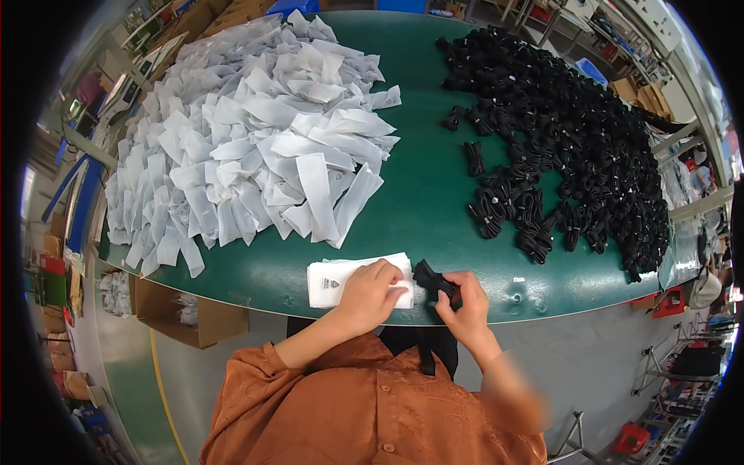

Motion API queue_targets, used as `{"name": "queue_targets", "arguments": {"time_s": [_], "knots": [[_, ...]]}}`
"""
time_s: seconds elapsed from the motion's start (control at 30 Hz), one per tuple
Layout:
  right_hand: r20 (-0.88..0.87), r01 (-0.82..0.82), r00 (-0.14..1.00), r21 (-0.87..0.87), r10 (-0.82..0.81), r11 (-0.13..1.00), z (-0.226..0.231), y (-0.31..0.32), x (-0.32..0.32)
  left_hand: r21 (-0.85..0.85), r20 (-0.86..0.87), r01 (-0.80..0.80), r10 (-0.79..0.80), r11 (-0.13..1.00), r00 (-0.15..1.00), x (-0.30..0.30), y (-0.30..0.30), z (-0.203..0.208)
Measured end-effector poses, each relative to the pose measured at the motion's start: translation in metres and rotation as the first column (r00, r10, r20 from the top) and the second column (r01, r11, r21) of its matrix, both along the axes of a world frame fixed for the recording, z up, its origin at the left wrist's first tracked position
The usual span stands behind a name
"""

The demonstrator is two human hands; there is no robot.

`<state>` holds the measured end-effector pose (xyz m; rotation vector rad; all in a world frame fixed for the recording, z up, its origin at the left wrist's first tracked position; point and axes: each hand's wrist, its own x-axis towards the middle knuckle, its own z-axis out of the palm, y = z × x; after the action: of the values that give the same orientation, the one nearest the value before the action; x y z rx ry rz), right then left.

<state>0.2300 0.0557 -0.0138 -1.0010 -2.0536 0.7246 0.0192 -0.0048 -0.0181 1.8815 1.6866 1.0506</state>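
Note:
Near the front edge of the green table lies a short stack of flat white bags (324, 285) with a small dark print. My left hand (372, 291) rests over the stack's right part, thumb and fingers closed on the edge of the top bag. Just to the right, my right hand (467, 308) grips a coiled black cable bundle (435, 284) between thumb and fingers. One end of that bundle points at the bag's right edge, close beside it. Whether the two touch is hard to make out.
A large heap of filled whitish bags (256, 132) covers the table's left side. Many tied black cable bundles (573, 147) are piled on the right. The green table top (422, 178) shows between them. Below the left edge stands an open cardboard box (190, 314).

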Motion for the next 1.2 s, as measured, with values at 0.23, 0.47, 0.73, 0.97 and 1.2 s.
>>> {"name": "queue_targets", "arguments": {"time_s": [0.23,0.47,0.73,0.97,1.2], "knots": [[-0.348,-0.091,0.925,-0.593,-0.153,0.800,-0.007,-0.011,0.006,-0.001,0.030,0.035,-0.035,0.999,0.999,-0.001,0.000,-0.002],[-0.331,-0.244,0.941,-0.811,-0.074,0.532,0.004,-0.001,0.007,-0.171,0.370,0.067,0.001,0.983,0.929,-0.012,-0.003,0.005],[-0.328,-0.317,0.934,-0.944,-0.142,0.092,0.003,0.005,0.006,0.005,0.373,0.207,-0.194,0.978,0.907,-0.016,-0.005,0.007],[-0.237,-0.231,0.952,-0.971,-0.196,0.057,0.013,-0.007,-0.002,0.161,0.125,0.337,-0.358,0.928,0.925,-0.015,-0.002,0.017],[-0.068,-0.055,0.997,-0.498,0.024,0.866,0.015,-0.029,-0.013,0.165,0.122,0.228,-0.250,0.959,0.961,-0.012,-0.001,0.020]]}}
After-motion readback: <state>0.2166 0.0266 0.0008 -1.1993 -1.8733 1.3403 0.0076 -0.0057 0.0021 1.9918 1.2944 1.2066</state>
